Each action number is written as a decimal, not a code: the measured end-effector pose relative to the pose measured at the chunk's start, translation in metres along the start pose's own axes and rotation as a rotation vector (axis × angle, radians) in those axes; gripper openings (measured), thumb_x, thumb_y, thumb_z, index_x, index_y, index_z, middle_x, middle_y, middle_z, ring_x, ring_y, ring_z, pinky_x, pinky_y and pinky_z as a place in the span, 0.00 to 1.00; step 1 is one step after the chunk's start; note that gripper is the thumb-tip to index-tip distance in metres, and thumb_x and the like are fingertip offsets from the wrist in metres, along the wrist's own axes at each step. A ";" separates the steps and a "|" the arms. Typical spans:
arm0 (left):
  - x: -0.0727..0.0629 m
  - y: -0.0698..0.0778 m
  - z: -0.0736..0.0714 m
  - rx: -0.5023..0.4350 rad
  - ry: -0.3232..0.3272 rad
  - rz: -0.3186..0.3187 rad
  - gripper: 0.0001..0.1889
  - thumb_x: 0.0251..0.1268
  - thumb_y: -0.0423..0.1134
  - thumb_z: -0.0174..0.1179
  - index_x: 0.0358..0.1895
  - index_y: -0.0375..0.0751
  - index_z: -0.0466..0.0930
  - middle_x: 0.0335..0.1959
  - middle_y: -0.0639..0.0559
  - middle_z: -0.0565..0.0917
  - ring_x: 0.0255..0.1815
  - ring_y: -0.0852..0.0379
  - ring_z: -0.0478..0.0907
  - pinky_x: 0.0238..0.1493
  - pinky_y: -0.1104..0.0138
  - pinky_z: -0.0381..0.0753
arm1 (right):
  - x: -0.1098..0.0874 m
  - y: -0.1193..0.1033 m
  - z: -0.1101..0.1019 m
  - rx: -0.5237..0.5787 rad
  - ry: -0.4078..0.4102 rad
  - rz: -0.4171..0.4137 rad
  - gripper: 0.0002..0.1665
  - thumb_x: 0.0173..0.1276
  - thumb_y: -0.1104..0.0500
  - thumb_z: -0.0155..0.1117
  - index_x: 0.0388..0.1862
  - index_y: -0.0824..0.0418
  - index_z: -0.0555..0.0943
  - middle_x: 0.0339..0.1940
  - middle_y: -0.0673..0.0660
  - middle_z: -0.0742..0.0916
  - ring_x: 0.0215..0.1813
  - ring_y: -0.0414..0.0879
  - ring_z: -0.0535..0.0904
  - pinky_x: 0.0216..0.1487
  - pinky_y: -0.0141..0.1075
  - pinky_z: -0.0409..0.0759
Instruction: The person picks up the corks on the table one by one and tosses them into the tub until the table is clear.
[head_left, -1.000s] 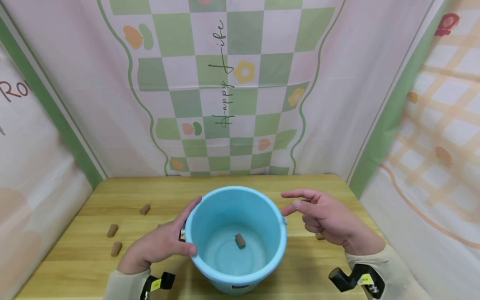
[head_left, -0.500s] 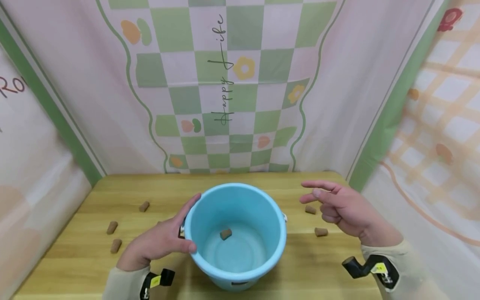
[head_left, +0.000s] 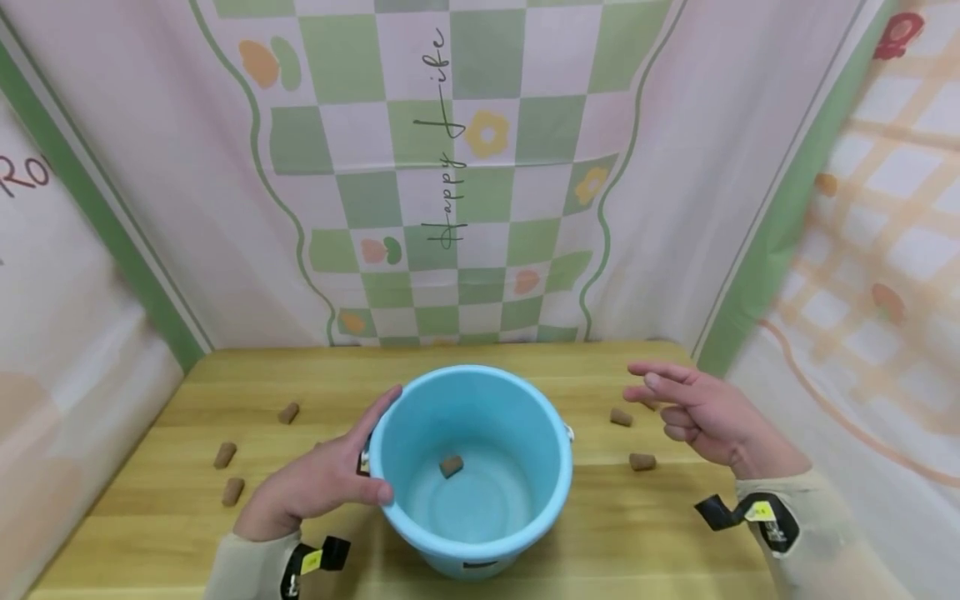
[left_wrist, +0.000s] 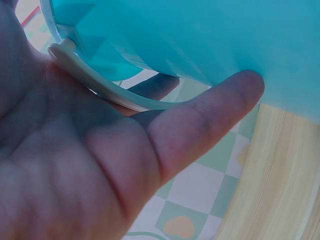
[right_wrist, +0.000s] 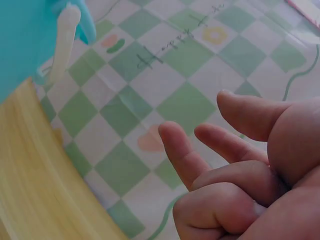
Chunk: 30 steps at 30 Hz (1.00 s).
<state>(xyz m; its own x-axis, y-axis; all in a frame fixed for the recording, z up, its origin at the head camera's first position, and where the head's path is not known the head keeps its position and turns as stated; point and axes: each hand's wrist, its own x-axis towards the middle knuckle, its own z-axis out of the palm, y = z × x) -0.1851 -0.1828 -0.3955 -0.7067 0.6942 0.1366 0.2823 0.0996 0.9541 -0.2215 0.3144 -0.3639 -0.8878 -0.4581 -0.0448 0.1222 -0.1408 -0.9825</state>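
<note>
A light blue bucket [head_left: 471, 546] stands upright on the wooden table, with a brown cork [head_left: 451, 466] lying on its bottom. My left hand [head_left: 318, 483] holds the bucket's left side, thumb at the rim and fingers spread along the wall. In the left wrist view, the thumb [left_wrist: 200, 120] presses the outer wall, and the pale bucket handle [left_wrist: 95, 80] hangs beside the palm. My right hand [head_left: 708, 412] hovers over the table's right side holding nothing, index finger and thumb extended, the lower fingers curled.
Loose corks lie left of the bucket, one cork [head_left: 288, 412] farther back and another cork [head_left: 233, 491] nearer. To the right are a cork [head_left: 620, 417], a nearer cork [head_left: 642, 462] and one partly hidden behind my right fingers. A patterned cloth [head_left: 480, 183] hangs behind the table [head_left: 360, 367].
My right hand has moved right, away from the bucket's rim, uncovering corks on that side. Inside the bucket, the cork has shifted left and turned. My left hand stays in place.
</note>
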 end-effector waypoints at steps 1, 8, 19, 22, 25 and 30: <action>0.000 0.000 0.000 0.002 0.001 0.000 0.58 0.61 0.47 0.72 0.81 0.58 0.31 0.73 0.33 0.58 0.65 0.32 0.65 0.57 0.52 0.74 | 0.000 0.003 -0.003 -0.002 0.015 0.014 0.18 0.82 0.61 0.47 0.61 0.52 0.80 0.50 0.60 0.86 0.18 0.35 0.57 0.21 0.28 0.57; 0.000 -0.001 0.000 0.023 0.003 -0.007 0.58 0.61 0.48 0.72 0.81 0.59 0.32 0.73 0.33 0.59 0.65 0.34 0.66 0.57 0.54 0.74 | -0.003 0.021 -0.024 -0.026 0.080 0.075 0.16 0.81 0.60 0.51 0.60 0.51 0.81 0.53 0.58 0.85 0.17 0.33 0.61 0.20 0.26 0.62; -0.001 -0.003 0.001 0.030 0.002 -0.015 0.58 0.61 0.49 0.72 0.81 0.61 0.32 0.73 0.34 0.60 0.65 0.35 0.67 0.57 0.54 0.74 | -0.010 0.049 -0.055 -0.058 0.101 0.138 0.17 0.80 0.59 0.53 0.60 0.47 0.82 0.56 0.54 0.84 0.17 0.32 0.61 0.19 0.26 0.62; -0.001 -0.003 0.001 0.032 0.001 -0.016 0.58 0.61 0.49 0.71 0.81 0.60 0.32 0.73 0.33 0.60 0.65 0.35 0.66 0.57 0.55 0.74 | -0.011 0.058 -0.063 -0.077 0.119 0.177 0.17 0.79 0.59 0.54 0.58 0.44 0.83 0.55 0.52 0.84 0.17 0.32 0.61 0.18 0.26 0.62; -0.001 -0.002 0.001 0.030 0.003 -0.021 0.58 0.61 0.50 0.71 0.81 0.60 0.32 0.73 0.34 0.60 0.65 0.35 0.66 0.57 0.56 0.74 | -0.013 0.065 -0.067 -0.074 0.126 0.205 0.17 0.78 0.60 0.56 0.60 0.46 0.82 0.55 0.52 0.85 0.17 0.32 0.62 0.18 0.26 0.63; -0.001 -0.002 0.000 0.024 0.007 -0.026 0.58 0.60 0.50 0.72 0.81 0.61 0.32 0.73 0.34 0.60 0.65 0.36 0.67 0.57 0.57 0.74 | -0.016 0.073 -0.072 -0.067 0.134 0.237 0.18 0.77 0.61 0.58 0.63 0.53 0.78 0.56 0.54 0.84 0.17 0.32 0.63 0.19 0.27 0.63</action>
<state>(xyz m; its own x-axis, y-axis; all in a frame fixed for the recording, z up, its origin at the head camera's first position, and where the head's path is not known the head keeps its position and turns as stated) -0.1850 -0.1831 -0.3977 -0.7185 0.6860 0.1142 0.2797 0.1346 0.9506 -0.2303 0.3744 -0.4481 -0.8892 -0.3509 -0.2936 0.3075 0.0169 -0.9514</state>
